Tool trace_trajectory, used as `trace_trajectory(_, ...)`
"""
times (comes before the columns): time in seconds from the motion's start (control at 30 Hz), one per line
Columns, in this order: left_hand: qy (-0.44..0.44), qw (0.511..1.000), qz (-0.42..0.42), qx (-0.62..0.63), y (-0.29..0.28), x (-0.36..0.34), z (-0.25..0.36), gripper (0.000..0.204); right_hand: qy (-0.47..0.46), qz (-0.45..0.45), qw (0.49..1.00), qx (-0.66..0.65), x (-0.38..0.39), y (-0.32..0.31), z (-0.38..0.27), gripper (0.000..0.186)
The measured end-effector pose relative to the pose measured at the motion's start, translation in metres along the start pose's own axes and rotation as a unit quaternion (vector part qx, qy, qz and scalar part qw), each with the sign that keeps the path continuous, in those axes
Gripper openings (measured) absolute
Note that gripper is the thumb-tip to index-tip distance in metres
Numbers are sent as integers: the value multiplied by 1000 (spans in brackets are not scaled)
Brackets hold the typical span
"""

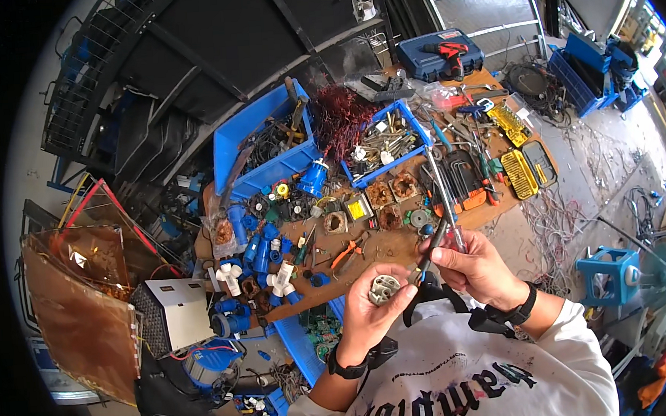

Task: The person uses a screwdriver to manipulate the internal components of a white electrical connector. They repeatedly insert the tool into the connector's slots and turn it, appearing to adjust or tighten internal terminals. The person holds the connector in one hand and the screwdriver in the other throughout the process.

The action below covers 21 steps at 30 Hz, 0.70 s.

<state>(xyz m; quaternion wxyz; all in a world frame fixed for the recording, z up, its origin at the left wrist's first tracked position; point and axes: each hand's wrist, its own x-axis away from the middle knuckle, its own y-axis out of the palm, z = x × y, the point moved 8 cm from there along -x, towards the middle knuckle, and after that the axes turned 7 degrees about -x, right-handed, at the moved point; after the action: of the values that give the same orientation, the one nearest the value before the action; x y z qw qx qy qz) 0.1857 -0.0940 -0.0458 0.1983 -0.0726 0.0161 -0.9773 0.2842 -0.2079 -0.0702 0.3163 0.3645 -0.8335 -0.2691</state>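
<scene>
Your left hand [370,312] clasps a round grey socket insert [384,288], while your right hand [470,267] grips a red-handled screwdriver [441,232] against it. Beyond them, yellow bit cases [519,172] lie right of a blue parts bin [387,145] on the workbench [396,242].

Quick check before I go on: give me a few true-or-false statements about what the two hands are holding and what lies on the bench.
1. The left hand holds a round grey part. True.
2. The right hand is empty. False: it grips a screwdriver with a clear red handle.
3. The screwdriver's shaft points up and away from the person, over the bench. True.
4. The cordless drill lies beside the left hand. False: it sits in an open blue case at the far end.
5. Orange-handled pliers lie on the bench. True.
</scene>
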Motion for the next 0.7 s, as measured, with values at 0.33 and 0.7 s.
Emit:
trace_trajectory(0.33,26,995,20,-93,8,11,4,19,3,4,999,52,8,2,9,14)
trace_trajectory(0.7,-54,994,-96,-14,19,16,-36,14,50,-2,999,16,20,-19,32,19)
